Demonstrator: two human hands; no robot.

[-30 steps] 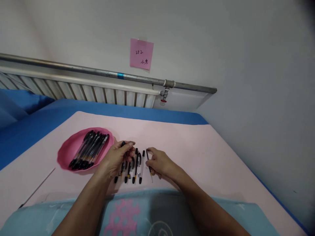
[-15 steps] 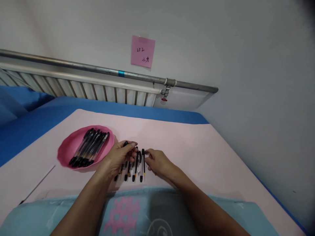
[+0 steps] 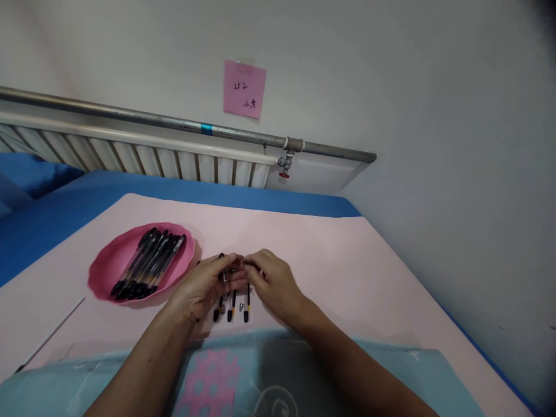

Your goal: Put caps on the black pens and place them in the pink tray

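My left hand [image 3: 211, 284] is closed around a pen [image 3: 222, 255], its black end poking up by the thumb; the fingers hide most of it. Against its fingertips, my right hand [image 3: 271, 284] pinches a thin dark piece too small and covered to make out. Below the hands lie several pen parts, among them a black-ended pen [image 3: 246, 313] with a yellow band, partly hidden. A small shiny metal piece [image 3: 241, 307] rests between two of them. To the left, a pink scalloped bowl [image 3: 101, 272] holds a bundle of clear pens [image 3: 150, 263] with black caps.
A thin white stick [image 3: 54, 331] with a dark tip lies at the left of the pink tabletop [image 3: 330, 272]. Light blue patterned cloth [image 3: 382, 370] covers the near edge. Behind stand a radiator [image 3: 186, 165], a metal pipe [image 3: 243, 134] and a wall note [image 3: 244, 90].
My right hand has moved up and left, away from the rightmost pen's side, to meet my left fingertips. It now pinches something dark. The view has shifted slightly to the right.
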